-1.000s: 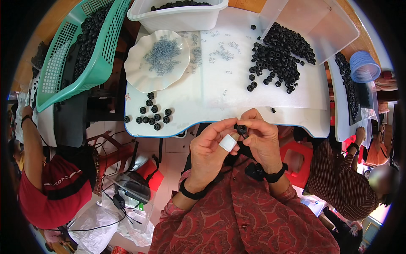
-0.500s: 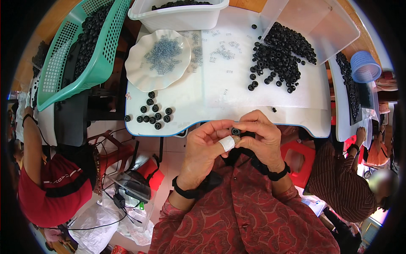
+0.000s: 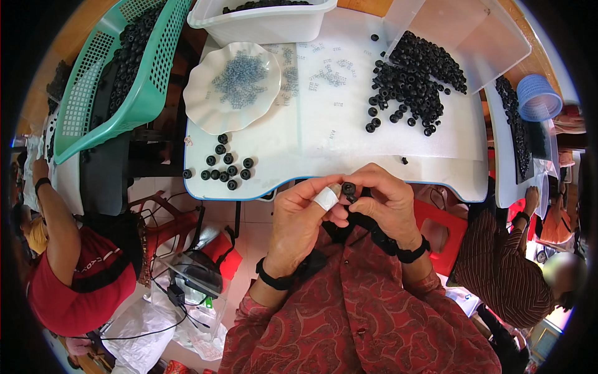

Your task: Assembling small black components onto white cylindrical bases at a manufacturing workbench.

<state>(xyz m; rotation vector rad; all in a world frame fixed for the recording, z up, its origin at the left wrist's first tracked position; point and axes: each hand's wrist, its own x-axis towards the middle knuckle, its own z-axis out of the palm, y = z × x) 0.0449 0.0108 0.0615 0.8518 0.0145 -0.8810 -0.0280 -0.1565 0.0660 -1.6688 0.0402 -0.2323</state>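
Just off the table's near edge, my right hand (image 3: 389, 202) pinches a small round black part (image 3: 349, 188) with a hole in its face between thumb and index finger. Close beside it is my left hand (image 3: 298, 218), with white tape round its thumb. Its thumb and index finger are pressed together at the tips, next to the black part; anything between them is too small to make out. Several similar black parts (image 3: 232, 170) stand loosely grouped at the table's near left. A big pile of black parts (image 3: 414, 81) lies at the far right.
A scalloped white plate (image 3: 198, 103) holds small clear-bluish pieces, with more scattered beside it. A white tub (image 3: 261, 26), a green basket (image 3: 140, 106) and a clear bin (image 3: 492, 43) border the white table (image 3: 355, 137). Co-workers sit left and right; a red stool (image 3: 445, 240) stands nearby.
My left fingertips have drawn slightly left off the black part, which now shows more fully in my right fingers. The co-worker's arm at left has shifted.
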